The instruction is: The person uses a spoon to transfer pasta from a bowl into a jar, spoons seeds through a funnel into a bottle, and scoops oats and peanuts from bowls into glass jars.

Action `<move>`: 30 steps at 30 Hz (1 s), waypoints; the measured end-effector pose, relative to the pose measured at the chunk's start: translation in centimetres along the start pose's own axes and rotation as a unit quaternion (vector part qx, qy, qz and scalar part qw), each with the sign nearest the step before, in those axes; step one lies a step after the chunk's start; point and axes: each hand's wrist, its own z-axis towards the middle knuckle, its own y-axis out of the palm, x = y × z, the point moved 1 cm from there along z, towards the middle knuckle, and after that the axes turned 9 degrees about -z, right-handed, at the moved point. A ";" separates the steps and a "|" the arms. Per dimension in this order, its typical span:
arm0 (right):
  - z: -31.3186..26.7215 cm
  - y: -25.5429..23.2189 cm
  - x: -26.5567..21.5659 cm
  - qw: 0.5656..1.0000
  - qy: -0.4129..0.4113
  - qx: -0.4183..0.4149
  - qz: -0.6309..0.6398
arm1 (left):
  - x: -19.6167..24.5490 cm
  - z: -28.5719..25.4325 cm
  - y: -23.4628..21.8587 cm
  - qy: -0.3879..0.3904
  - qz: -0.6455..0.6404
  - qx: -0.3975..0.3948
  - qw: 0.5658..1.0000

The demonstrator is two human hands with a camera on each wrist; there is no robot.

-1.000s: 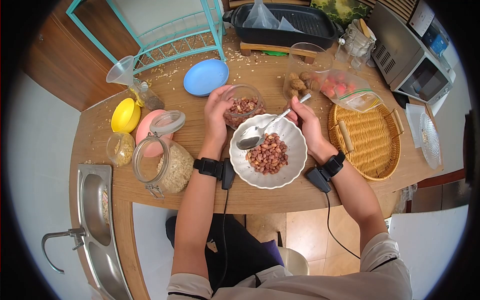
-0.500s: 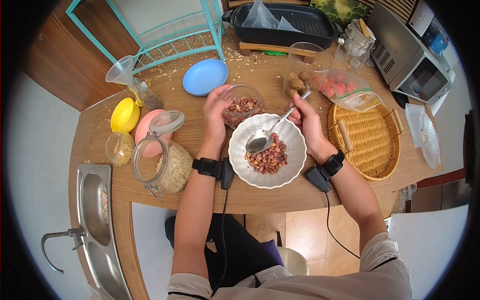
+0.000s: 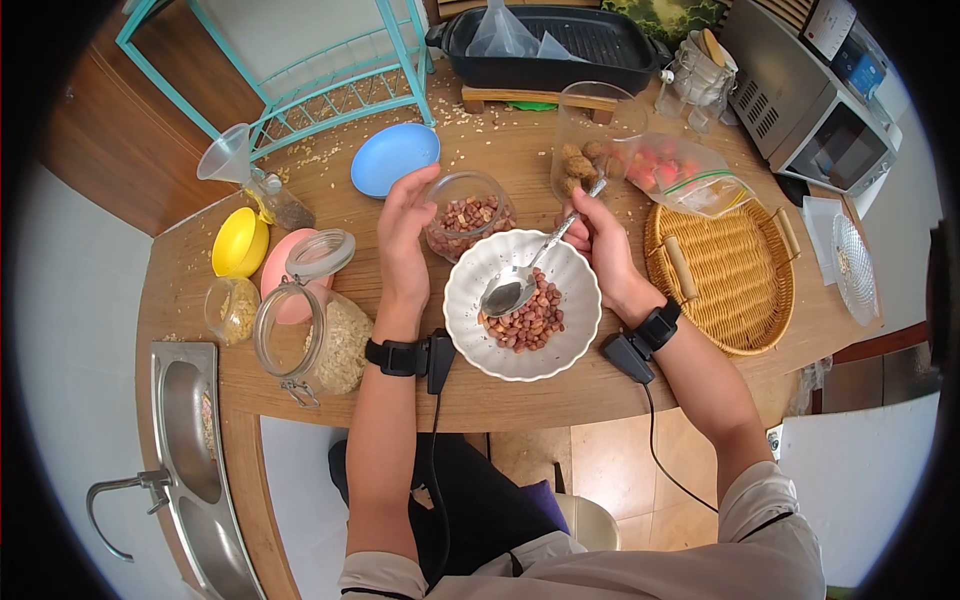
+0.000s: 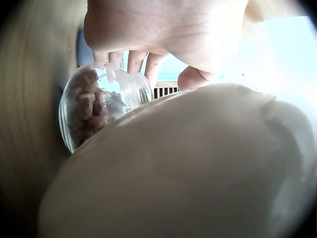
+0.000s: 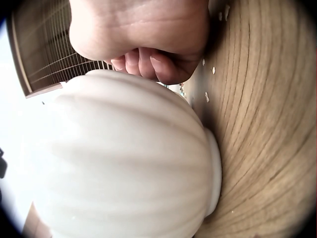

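The white fluted bowl [image 3: 470,330] holds reddish nuts [image 3: 530,322] and stands on the table; its outer side fills much of both wrist views. My right hand [image 3: 607,250] pinches the handle of a metal spoon [image 3: 508,290], whose head lies over the nuts. Beyond the bowl's left rim stands a glass jar [image 3: 470,212] of similar nuts. My left hand [image 3: 404,245] is beside that jar, fingers extended and slightly bent, thumb toward the jar; the left wrist view shows its fingers [image 4: 133,60] just past the glass, contact unclear.
Left: an open oat jar [image 3: 343,345], a pink plate [image 3: 285,262], a yellow bowl [image 3: 240,243]. A blue plate [image 3: 395,160] lies behind my left hand. Right: a wicker tray [image 3: 725,275], a bag of red fruit [image 3: 690,175], a clear container of walnuts [image 3: 585,165]. Back: a black pan [image 3: 560,50].
My left hand has come off the nut jar's side and its fingers have straightened. The spoon head has shifted within the bowl. The whole head view has shifted slightly.
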 end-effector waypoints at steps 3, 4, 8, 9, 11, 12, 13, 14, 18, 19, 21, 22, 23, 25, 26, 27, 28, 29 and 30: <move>0.0 0.2 -0.1 1.000 0.007 0.008 0.010 | 0.3 -0.1 0.1 0.002 0.009 -0.012 1.000; 0.0 0.3 -0.1 1.000 0.007 0.009 0.009 | 0.4 -0.1 0.1 0.003 0.010 -0.018 1.000; -0.1 0.1 -0.1 1.000 0.005 0.005 0.007 | 1.3 -0.3 0.7 0.021 -0.006 -0.025 0.999; -0.1 0.1 -0.1 1.000 0.005 -0.007 0.008 | 1.7 -0.5 0.8 0.040 0.013 -0.036 0.998; -0.1 0.2 -0.1 1.000 0.008 -0.004 0.009 | 2.5 -0.5 1.1 0.069 0.035 -0.045 0.996; -0.2 0.2 -0.1 1.000 0.013 0.005 0.012 | 2.5 -0.8 1.3 0.063 0.017 -0.037 0.997; -0.2 0.3 -0.2 1.000 0.011 0.009 0.012 | 2.8 -1.2 1.4 0.054 -0.001 -0.030 0.998; -0.1 0.2 -0.3 1.000 0.008 0.007 0.015 | 3.3 -1.4 1.5 0.056 0.002 -0.032 0.998; -0.4 0.2 -0.4 1.000 0.002 -0.013 0.005 | 5.9 -2.5 1.9 0.079 0.141 -0.052 0.985; -0.5 0.2 -0.6 1.000 0.003 -0.016 0.002 | 6.6 -2.7 2.1 0.081 0.204 -0.046 0.974; -0.5 0.2 -0.4 1.000 0.001 -0.015 0.003 | 8.0 -3.3 2.7 0.072 0.254 -0.064 0.962; -0.4 0.2 -0.3 1.000 0.003 -0.012 -0.001 | 8.7 -3.7 3.2 0.061 0.299 -0.079 0.949; -0.4 0.3 -0.2 1.000 0.000 -0.014 0.002 | 9.4 -4.3 3.6 0.063 0.302 -0.080 0.948; -0.4 0.5 -0.2 1.000 -0.007 0.006 -0.025 | 10.5 -5.7 4.5 0.080 0.414 -0.122 0.899; -0.3 0.4 -0.4 1.000 -0.009 0.005 -0.022 | 10.8 -6.4 4.8 0.082 0.417 -0.123 0.897; -0.4 0.3 -0.5 1.000 -0.010 0.000 -0.029 | 11.0 -7.2 5.1 0.078 0.446 -0.128 0.882; -0.4 0.2 -0.5 0.999 -0.010 -0.005 -0.037 | 11.1 -7.8 5.5 0.073 0.475 -0.133 0.867; -0.5 0.3 -0.6 0.999 -0.010 -0.007 -0.035 | 10.8 -8.3 5.8 0.081 0.476 -0.114 0.868; -0.5 0.4 -0.6 0.999 -0.017 -0.002 -0.044 | 10.4 -8.7 5.9 0.081 0.478 -0.112 0.867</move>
